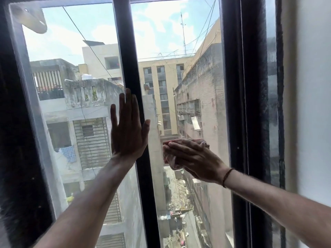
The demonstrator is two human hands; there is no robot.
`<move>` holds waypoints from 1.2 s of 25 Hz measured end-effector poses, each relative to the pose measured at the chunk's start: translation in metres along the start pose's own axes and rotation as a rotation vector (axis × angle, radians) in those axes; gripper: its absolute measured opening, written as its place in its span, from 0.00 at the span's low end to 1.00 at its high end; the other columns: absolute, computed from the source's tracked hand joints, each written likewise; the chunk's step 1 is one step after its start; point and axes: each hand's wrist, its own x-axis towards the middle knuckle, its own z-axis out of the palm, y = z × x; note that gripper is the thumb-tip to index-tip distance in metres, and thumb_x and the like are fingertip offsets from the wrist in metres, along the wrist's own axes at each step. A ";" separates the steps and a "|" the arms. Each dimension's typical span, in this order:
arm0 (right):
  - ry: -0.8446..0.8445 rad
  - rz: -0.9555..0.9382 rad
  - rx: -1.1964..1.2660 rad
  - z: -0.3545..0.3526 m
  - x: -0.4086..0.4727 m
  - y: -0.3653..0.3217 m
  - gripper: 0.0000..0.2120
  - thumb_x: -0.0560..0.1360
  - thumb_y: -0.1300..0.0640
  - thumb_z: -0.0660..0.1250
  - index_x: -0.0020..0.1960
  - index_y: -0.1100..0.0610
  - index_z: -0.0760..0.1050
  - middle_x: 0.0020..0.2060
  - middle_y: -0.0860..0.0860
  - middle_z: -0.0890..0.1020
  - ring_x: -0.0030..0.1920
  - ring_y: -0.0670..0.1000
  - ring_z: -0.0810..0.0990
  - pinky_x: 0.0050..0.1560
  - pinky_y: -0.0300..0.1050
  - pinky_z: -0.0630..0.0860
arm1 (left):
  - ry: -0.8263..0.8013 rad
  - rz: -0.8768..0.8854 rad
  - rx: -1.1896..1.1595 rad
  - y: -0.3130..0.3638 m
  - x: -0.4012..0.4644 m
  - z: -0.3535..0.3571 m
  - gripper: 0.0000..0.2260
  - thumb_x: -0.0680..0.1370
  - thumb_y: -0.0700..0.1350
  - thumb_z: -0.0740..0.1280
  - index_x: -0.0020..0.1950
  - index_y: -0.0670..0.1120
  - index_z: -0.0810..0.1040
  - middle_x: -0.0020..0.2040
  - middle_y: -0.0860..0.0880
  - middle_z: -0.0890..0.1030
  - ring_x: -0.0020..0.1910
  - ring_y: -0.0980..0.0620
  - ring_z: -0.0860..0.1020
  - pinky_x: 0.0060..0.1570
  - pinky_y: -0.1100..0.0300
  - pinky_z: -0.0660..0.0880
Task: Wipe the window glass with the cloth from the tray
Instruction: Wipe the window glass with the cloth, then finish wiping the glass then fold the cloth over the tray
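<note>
The window has two glass panes, a left pane (71, 122) and a right pane (188, 77), split by a black middle bar (129, 68). My left hand (128, 127) lies flat with fingers spread, pressed against the left pane and the middle bar. My right hand (193, 158) presses a pinkish cloth (180, 141) flat against the right pane at mid height; only the cloth's top edge and a bit at its left show past the fingers. A thin band circles my right wrist. The tray is not in view.
A black outer frame (238, 104) bounds the right pane, with a white wall (313, 104) beyond it. The dark left frame (14, 122) edges the left pane. Buildings and an alley far below show through the glass.
</note>
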 end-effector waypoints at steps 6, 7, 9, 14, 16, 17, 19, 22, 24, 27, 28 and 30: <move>0.185 0.461 0.138 -0.012 0.055 0.023 0.25 0.86 0.58 0.60 0.82 0.57 0.66 0.84 0.55 0.65 0.85 0.55 0.62 0.83 0.59 0.65 | -0.069 0.001 0.039 0.002 0.000 -0.006 0.34 0.85 0.58 0.48 0.86 0.40 0.48 0.88 0.40 0.51 0.88 0.44 0.50 0.85 0.46 0.37; 0.157 0.331 0.074 -0.011 0.049 0.019 0.26 0.84 0.60 0.63 0.81 0.56 0.68 0.83 0.55 0.67 0.84 0.55 0.65 0.81 0.59 0.68 | -0.088 -0.004 0.028 0.003 0.000 -0.009 0.35 0.85 0.59 0.48 0.86 0.40 0.48 0.88 0.40 0.51 0.88 0.44 0.51 0.85 0.45 0.38; 0.029 0.066 -0.043 -0.023 0.017 0.014 0.29 0.79 0.62 0.69 0.79 0.53 0.72 0.81 0.53 0.71 0.81 0.54 0.70 0.75 0.58 0.76 | -0.130 -0.019 0.014 0.004 -0.003 -0.019 0.36 0.85 0.60 0.47 0.86 0.40 0.50 0.88 0.40 0.51 0.88 0.44 0.51 0.85 0.44 0.42; -0.016 0.734 0.696 -0.063 -0.032 -0.056 0.17 0.81 0.64 0.71 0.69 0.57 0.81 0.69 0.58 0.84 0.61 0.58 0.87 0.55 0.59 0.87 | -0.343 -0.044 -0.288 0.021 -0.109 -0.072 0.33 0.85 0.57 0.52 0.84 0.37 0.59 0.86 0.38 0.59 0.86 0.40 0.57 0.85 0.45 0.51; -0.040 1.298 1.535 -0.085 -0.029 -0.105 0.14 0.86 0.59 0.64 0.70 0.59 0.78 0.57 0.54 0.87 0.44 0.47 0.87 0.41 0.42 0.87 | -0.530 -0.338 -0.545 0.037 -0.181 -0.105 0.29 0.84 0.57 0.55 0.79 0.40 0.68 0.79 0.41 0.71 0.80 0.42 0.68 0.81 0.46 0.64; -0.082 1.521 1.888 -0.090 -0.027 -0.129 0.14 0.87 0.58 0.62 0.70 0.60 0.78 0.50 0.52 0.86 0.38 0.47 0.84 0.35 0.40 0.85 | -0.653 -0.568 -0.704 0.044 -0.214 -0.121 0.27 0.83 0.59 0.56 0.75 0.43 0.72 0.73 0.44 0.75 0.75 0.45 0.72 0.75 0.48 0.70; -0.261 1.706 2.284 -0.098 -0.023 -0.184 0.14 0.88 0.56 0.59 0.68 0.59 0.77 0.46 0.53 0.86 0.39 0.52 0.84 0.39 0.47 0.84 | -0.859 -1.100 -1.016 0.051 -0.268 -0.154 0.25 0.79 0.63 0.58 0.65 0.47 0.79 0.64 0.50 0.81 0.68 0.48 0.78 0.65 0.52 0.74; -0.529 1.787 2.442 -0.096 -0.013 -0.289 0.16 0.88 0.53 0.57 0.70 0.60 0.74 0.47 0.59 0.84 0.39 0.56 0.85 0.43 0.52 0.82 | -1.005 -1.647 -1.200 0.036 -0.359 -0.184 0.15 0.80 0.54 0.63 0.48 0.48 0.86 0.46 0.49 0.89 0.50 0.49 0.84 0.52 0.55 0.79; -0.710 1.815 2.382 -0.087 -0.021 -0.352 0.22 0.88 0.51 0.58 0.73 0.67 0.72 0.57 0.66 0.84 0.48 0.64 0.86 0.53 0.58 0.85 | -0.938 -1.844 -1.110 0.022 -0.410 -0.204 0.07 0.81 0.43 0.67 0.47 0.46 0.84 0.40 0.48 0.87 0.41 0.49 0.82 0.42 0.61 0.81; -1.067 1.714 2.260 -0.079 -0.054 -0.465 0.23 0.86 0.53 0.64 0.74 0.69 0.74 0.68 0.66 0.81 0.64 0.65 0.82 0.74 0.65 0.75 | -0.885 -2.022 -0.857 0.001 -0.510 -0.247 0.06 0.80 0.34 0.67 0.53 0.42 0.80 0.44 0.45 0.83 0.39 0.52 0.79 0.39 0.62 0.77; -1.158 1.681 2.205 -0.080 -0.070 -0.504 0.21 0.84 0.58 0.67 0.73 0.69 0.75 0.68 0.65 0.81 0.62 0.63 0.83 0.72 0.63 0.78 | -0.893 -2.070 -0.779 -0.004 -0.542 -0.268 0.07 0.79 0.32 0.66 0.51 0.43 0.79 0.45 0.45 0.82 0.39 0.53 0.78 0.38 0.64 0.77; -1.314 1.568 2.063 -0.083 -0.103 -0.579 0.19 0.80 0.67 0.72 0.69 0.70 0.78 0.65 0.67 0.83 0.57 0.59 0.83 0.69 0.62 0.81 | -0.950 -2.150 -0.643 -0.007 -0.607 -0.303 0.10 0.79 0.32 0.66 0.47 0.47 0.77 0.44 0.47 0.81 0.39 0.53 0.79 0.34 0.67 0.78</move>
